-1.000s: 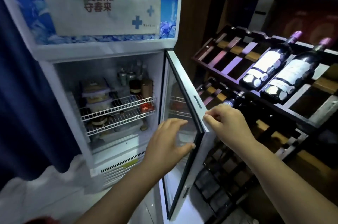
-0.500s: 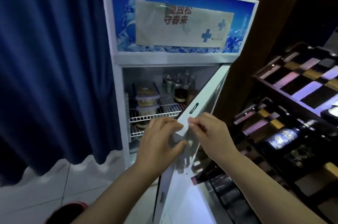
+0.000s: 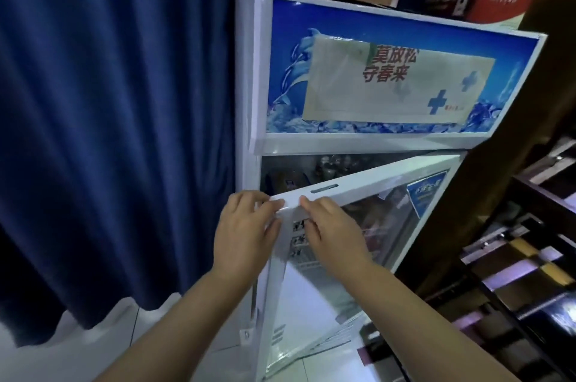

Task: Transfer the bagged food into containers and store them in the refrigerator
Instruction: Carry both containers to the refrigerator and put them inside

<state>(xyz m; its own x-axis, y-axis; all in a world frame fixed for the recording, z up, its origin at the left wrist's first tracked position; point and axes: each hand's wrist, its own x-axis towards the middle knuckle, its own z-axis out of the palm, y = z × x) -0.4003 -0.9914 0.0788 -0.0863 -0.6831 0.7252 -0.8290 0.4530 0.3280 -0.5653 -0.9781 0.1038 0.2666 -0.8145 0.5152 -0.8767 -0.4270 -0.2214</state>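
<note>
At the front of the tall white refrigerator with a blue header [image 3: 343, 143], the left hand [image 3: 246, 232] and right hand [image 3: 333, 235] curl round the corner of its white-framed glass door [image 3: 389, 182], which has swung from wide open to nearly closed, hiding the stored containers, so storing looks done.

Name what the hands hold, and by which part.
The left hand and right hand both grip the fridge door at its upper free corner.
</note>
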